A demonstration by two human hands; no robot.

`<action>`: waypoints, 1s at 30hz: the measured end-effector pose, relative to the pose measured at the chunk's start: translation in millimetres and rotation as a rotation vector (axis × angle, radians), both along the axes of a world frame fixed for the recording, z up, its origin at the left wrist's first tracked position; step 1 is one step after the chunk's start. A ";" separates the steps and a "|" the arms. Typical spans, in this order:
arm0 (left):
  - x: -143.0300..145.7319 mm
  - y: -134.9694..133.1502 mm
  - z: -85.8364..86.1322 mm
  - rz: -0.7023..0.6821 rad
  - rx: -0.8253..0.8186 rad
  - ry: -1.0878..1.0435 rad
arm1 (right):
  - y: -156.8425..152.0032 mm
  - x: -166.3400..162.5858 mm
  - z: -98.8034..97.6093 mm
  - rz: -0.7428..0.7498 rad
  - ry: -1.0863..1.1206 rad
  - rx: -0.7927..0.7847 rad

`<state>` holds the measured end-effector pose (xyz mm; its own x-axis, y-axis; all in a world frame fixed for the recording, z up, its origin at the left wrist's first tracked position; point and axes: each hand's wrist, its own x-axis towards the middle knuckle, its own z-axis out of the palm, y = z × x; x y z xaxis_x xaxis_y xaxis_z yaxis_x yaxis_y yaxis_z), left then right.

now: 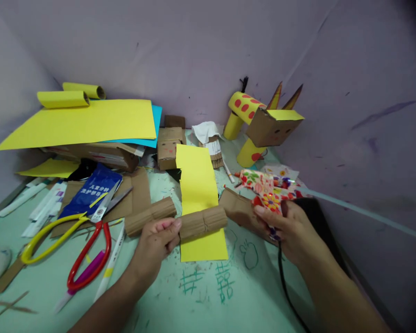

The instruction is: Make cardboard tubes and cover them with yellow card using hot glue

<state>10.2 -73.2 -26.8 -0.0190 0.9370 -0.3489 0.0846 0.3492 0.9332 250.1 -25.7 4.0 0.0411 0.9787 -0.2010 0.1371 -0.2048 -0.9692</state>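
My left hand pinches one end of a brown cardboard tube, which lies across a strip of yellow paper. A second cardboard tube rests just behind that hand. On the right, my right hand is wrapped round the handle of a flower-patterned hot glue gun, its nozzle pointing left. A long pale glue stick runs out of its back, and a black cord hangs below. Partly behind the right hand is another piece of brown cardboard.
Scissors with red and yellow handles lie at left beside a blue packet and a white marker. Yellow sheets and rolled yellow tubes top a box. A spotted cardboard giraffe stands at back right.
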 end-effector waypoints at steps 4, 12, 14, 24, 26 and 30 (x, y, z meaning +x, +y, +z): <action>5.3 -1.9 3.1 -0.054 -0.044 -0.006 | -25.9 8.5 -8.1 0.029 0.036 -0.066; 6.7 -1.7 2.2 -0.058 -0.054 -0.023 | -54.9 9.3 -8.2 0.184 -0.227 -0.070; 6.5 -1.4 1.8 -0.050 -0.052 -0.028 | -60.0 5.0 -14.1 0.264 -0.243 -0.026; 7.7 -1.0 4.6 -0.065 -0.043 -0.026 | -65.3 -8.1 -28.9 0.467 -0.430 0.090; 7.8 -0.9 5.0 -0.067 -0.048 -0.022 | -64.9 -8.7 -30.7 0.455 -0.412 0.117; 7.2 -0.9 3.5 -0.082 -0.049 -0.019 | -66.1 -10.7 -35.8 0.449 -0.401 0.131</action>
